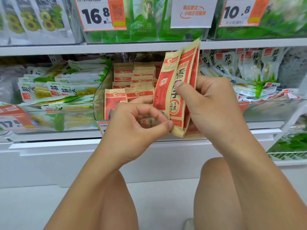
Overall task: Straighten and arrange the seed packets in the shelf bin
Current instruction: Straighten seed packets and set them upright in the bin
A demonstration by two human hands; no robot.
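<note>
Where white store shelves [116, 47] run across the upper half of the frame, a clear shelf bin [99, 100] sits at centre, filled with rows of tan-and-red seed packets [132, 77] standing upright. Green-and-white bagged goods [63, 90] fill the bin to its left and similar bags [249, 67] fill the one to its right; price tags [98, 14] hang from the shelf above, and a pale floor [157, 205] shows between the person's bare knees at the bottom. In front of the bin's right part, the right hand [214, 110] grasps a small bundle of held packets [177, 90], upright and tilted slightly right, thumb pressed on the front face and fingers hidden behind. The left hand [132, 125] has its fingers curled, the thumb tip touching the bundle's lower left edge; this grip pinches that bottom corner, just above the bin's front lip.
</note>
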